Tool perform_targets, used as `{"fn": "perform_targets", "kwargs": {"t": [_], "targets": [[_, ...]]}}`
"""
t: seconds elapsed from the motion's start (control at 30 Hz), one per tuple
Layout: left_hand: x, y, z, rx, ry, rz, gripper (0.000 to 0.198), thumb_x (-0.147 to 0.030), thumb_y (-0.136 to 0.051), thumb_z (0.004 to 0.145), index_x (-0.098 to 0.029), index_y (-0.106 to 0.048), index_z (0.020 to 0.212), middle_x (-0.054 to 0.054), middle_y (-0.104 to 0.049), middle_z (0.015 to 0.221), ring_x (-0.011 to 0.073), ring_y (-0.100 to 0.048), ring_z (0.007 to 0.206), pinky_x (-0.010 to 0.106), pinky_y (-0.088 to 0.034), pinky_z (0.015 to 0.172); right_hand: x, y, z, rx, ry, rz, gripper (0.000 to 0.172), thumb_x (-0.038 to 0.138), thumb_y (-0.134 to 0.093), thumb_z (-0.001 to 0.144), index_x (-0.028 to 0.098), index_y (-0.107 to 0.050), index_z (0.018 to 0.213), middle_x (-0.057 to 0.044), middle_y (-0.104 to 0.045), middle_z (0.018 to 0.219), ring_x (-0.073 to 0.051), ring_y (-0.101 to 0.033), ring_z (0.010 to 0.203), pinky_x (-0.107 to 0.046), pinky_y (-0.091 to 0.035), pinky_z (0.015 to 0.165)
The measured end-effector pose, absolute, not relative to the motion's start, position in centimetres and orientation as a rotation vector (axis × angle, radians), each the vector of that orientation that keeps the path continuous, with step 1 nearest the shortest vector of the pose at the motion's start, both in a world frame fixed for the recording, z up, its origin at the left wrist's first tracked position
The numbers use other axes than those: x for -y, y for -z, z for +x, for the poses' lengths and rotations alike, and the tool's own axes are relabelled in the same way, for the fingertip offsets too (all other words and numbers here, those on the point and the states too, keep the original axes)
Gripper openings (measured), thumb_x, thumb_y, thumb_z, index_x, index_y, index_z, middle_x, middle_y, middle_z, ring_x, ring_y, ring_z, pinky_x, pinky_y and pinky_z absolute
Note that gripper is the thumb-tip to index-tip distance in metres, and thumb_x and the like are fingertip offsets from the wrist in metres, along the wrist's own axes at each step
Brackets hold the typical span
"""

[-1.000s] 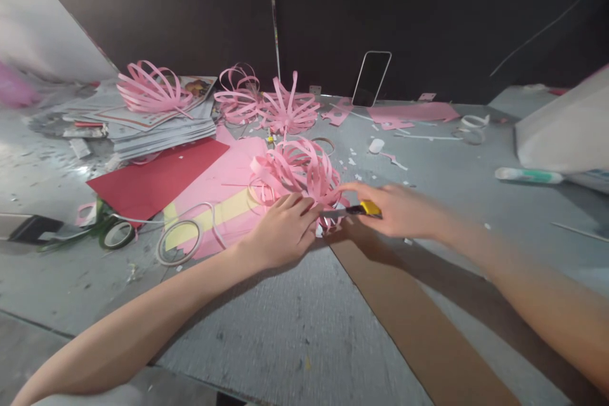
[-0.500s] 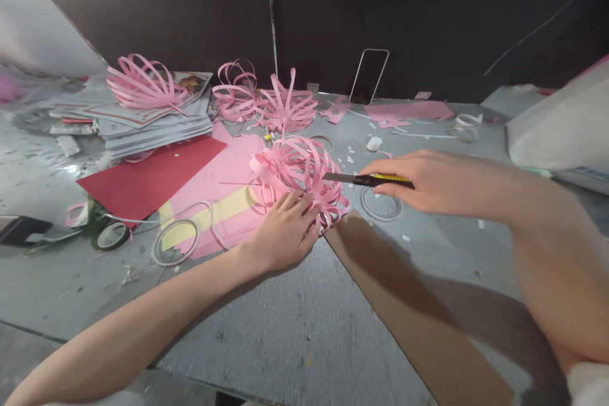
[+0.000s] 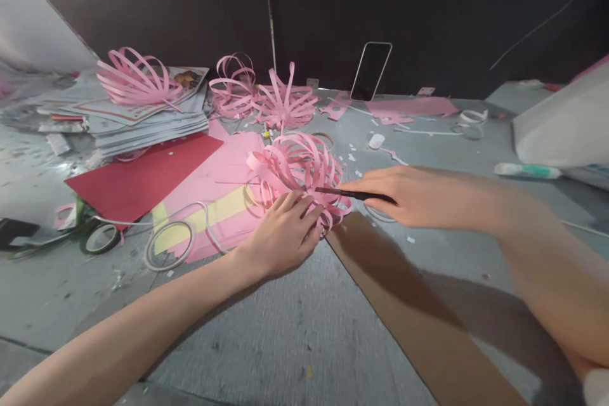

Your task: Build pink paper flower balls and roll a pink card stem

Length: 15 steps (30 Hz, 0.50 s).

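Note:
A pink paper-strip ball [image 3: 297,168] lies on pink paper sheets [image 3: 223,184] near the middle of the grey table [image 3: 285,323]. My left hand [image 3: 280,235] presses on its near side, fingers curled onto the strips. My right hand [image 3: 399,193] is closed round a utility knife [image 3: 354,193], whose dark blade points left into the ball's strips. A brown cardboard strip [image 3: 409,311] runs from under the ball toward the near right.
More pink strip balls [image 3: 136,76] [image 3: 280,101] sit at the back, one on a stack of booklets [image 3: 143,120]. A red sheet [image 3: 143,171], tape rolls [image 3: 99,238] [image 3: 169,244], a phone [image 3: 371,70], a glue tube [image 3: 523,171] and paper scraps lie around.
My right hand lifted the knife from the ball's near edge, swung right, then came back down with the blade pointing into the strips. My left hand stayed on the ball.

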<state>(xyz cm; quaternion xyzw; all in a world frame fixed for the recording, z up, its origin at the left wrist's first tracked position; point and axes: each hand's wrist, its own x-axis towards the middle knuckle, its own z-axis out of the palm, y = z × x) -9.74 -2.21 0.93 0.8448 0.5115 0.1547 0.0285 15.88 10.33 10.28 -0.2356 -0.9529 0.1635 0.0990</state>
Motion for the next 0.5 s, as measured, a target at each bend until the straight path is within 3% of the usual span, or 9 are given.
{"fn": "perform_targets", "kwargs": {"t": [0.07, 0.13, 0.2, 0.27, 0.4, 0.5], "targets": [[2.3, -0.9, -9.7, -1.583, -0.490, 2.607, 0.044, -0.035, -0.043, 0.112, -0.013, -0.064, 0.144, 0.015, -0.065, 0.145, 0.0348, -0.050, 0.139, 0.053, -0.044, 0.120, -10.5, -11.0, 16.0, 2.915, -0.567, -0.659, 0.047, 0.022, -0.065, 0.099, 0.043, -0.072, 0.140, 0.002, -0.084, 0.106, -0.023, -0.077, 0.085, -0.032, -0.054, 0.069], [2.4, -1.0, -9.6, -1.585, -0.499, 2.618, 0.045, -0.037, -0.043, 0.112, -0.012, -0.064, 0.143, 0.016, -0.065, 0.144, 0.0349, -0.050, 0.138, 0.053, -0.044, 0.120, -10.7, -11.8, 16.4, 2.904, -0.630, -0.741, 0.051, 0.021, -0.065, 0.100, 0.040, -0.066, 0.148, 0.001, -0.081, 0.087, -0.020, -0.072, 0.065, -0.030, -0.050, 0.056], [2.5, -1.0, -9.5, -1.585, -0.504, 2.626, 0.044, -0.037, -0.042, 0.113, -0.012, -0.066, 0.140, 0.016, -0.066, 0.140, 0.0343, -0.052, 0.134, 0.052, -0.044, 0.119, -10.9, -12.6, 16.8, 2.832, -0.770, -0.840, 0.044, 0.027, -0.065, 0.103, 0.037, -0.066, 0.146, 0.004, -0.073, 0.065, -0.015, -0.059, 0.044, -0.028, -0.042, 0.042], [2.6, -0.9, -9.5, -1.582, -0.508, 2.627, 0.043, -0.037, -0.041, 0.113, -0.013, -0.068, 0.136, 0.015, -0.067, 0.137, 0.0337, -0.052, 0.132, 0.052, -0.044, 0.118, -11.0, -13.3, 16.9, 2.688, -1.003, -0.816, 0.030, 0.034, -0.065, 0.104, 0.033, -0.072, 0.134, 0.005, -0.068, 0.058, -0.014, -0.058, 0.040, -0.025, -0.040, 0.037], [2.5, -0.7, -9.6, -1.592, -0.521, 2.627, 0.042, -0.036, -0.042, 0.113, -0.014, -0.068, 0.136, 0.017, -0.066, 0.141, 0.0345, -0.051, 0.136, 0.054, -0.043, 0.119, -10.8, -14.3, 16.2, 2.179, -1.350, -0.629, 0.025, 0.033, -0.068, 0.100, 0.025, -0.080, 0.121, -0.003, -0.077, 0.079, -0.019, -0.073, 0.056, -0.030, -0.056, 0.046], [2.5, -0.6, -9.6, -1.588, -0.521, 2.621, 0.041, -0.035, -0.042, 0.113, -0.014, -0.066, 0.138, 0.016, -0.066, 0.140, 0.0337, -0.051, 0.136, 0.053, -0.043, 0.120, -10.7, -14.3, 15.3, 1.817, -1.453, -0.558, 0.030, 0.034, -0.072, 0.094, 0.024, -0.082, 0.121, -0.005, -0.082, 0.098, -0.022, -0.079, 0.075, -0.039, -0.065, 0.068]]}}
